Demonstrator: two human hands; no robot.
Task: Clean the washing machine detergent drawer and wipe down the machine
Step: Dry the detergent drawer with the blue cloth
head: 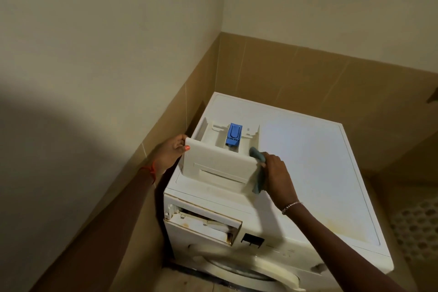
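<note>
The left grip (174, 149) is curled round the near-left corner of the detergent drawer (218, 163), thumb on its front panel and the fingers wrapped behind the edge. A red thread (150, 169) circles that wrist. The drawer is out of the washing machine (320, 173) and lies on the machine's top at the left side, its front panel facing the person, spanning the space between the two grips. Beyond the left grip and to its right, a blue insert (234, 134) sits in the drawer's middle compartment. Below both grips, the open drawer slot (203, 223) shows in the machine's front, with brownish stains along its rim. The right grip (277, 173) has its fingers closed over a teal cloth (258, 180), pressing it to the right end of the drawer's front panel; the cloth bunches above the fingers and hangs below the palm. A beaded bracelet (291, 206) is on that wrist. Right of this grip the white machine top runs toward the tiled wall (308, 73).
</note>
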